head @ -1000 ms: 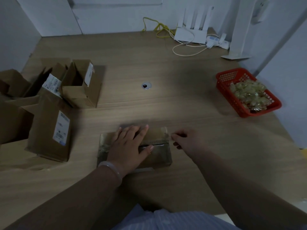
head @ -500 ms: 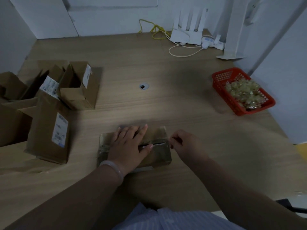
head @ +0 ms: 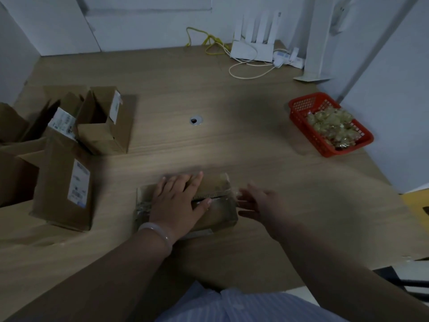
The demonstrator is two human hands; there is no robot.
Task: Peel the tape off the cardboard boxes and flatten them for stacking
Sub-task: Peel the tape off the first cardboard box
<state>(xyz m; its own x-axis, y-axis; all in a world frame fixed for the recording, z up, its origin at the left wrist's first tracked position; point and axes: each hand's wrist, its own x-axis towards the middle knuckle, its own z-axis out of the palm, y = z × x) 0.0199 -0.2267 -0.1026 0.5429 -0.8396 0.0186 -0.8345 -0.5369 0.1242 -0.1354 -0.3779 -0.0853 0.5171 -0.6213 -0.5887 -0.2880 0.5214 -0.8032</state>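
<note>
Work surface: a wooden table [head: 232,147], dimly lit. The cardboard box [head: 220,213] under handling lies collapsed and low at the near centre of the table, directly in front of the person.

Left hand [head: 178,202]: palm down on top of the box, fingers straight and held close together, pointing away from the person, with the thumb out to the side along a corrugated edge. It presses the box flat. A pale bracelet [head: 157,231] sits on the wrist.

Right hand [head: 261,202]: just beside the right end of the box, motion-blurred. The fingers look extended and loosely spread toward the box end; whether they touch any tape cannot be told.

Tape [head: 142,205]: glossy clear film shows at the left end of the box.

Other boxes [head: 65,189] stand and lean in a cluster on the left of the table, well apart from the worked box — several open, some with white labels.

A red basket [head: 301,105] on the right holds pale crumpled pieces. At the far edge: a white router [head: 253,46] and a yellow cable [head: 213,41].
</note>
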